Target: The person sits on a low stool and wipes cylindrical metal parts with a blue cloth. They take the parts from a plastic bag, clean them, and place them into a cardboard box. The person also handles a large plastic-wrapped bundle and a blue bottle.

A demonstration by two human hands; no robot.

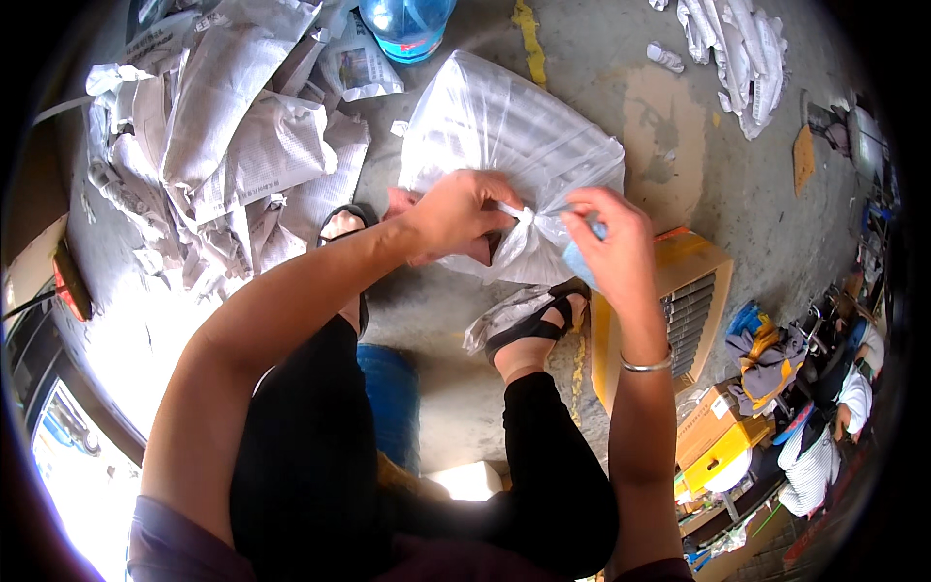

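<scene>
A clear plastic bag (514, 126), puffed out and creased, lies on the floor in front of my feet. Its mouth is gathered into a white twisted knot (526, 215) between my hands. My left hand (465, 209) is closed on the plastic at the left of the knot, its thumb and fingers pinched together. At the right, my right hand (618, 238) pinches a strand of the same bag between thumb and fingertips. Something light blue (582, 260) shows beside the right palm; its kind is unclear. What the bag holds is hard to make out.
Crumpled newspapers (233, 145) are heaped at the left. A blue-tinted water bottle (407, 24) stands beyond the bag. Rolled papers (742, 58) lie far right. An open cardboard box (713, 257) with rows of dark pieces stands near my right forearm; a blue drum (391, 403) is below me.
</scene>
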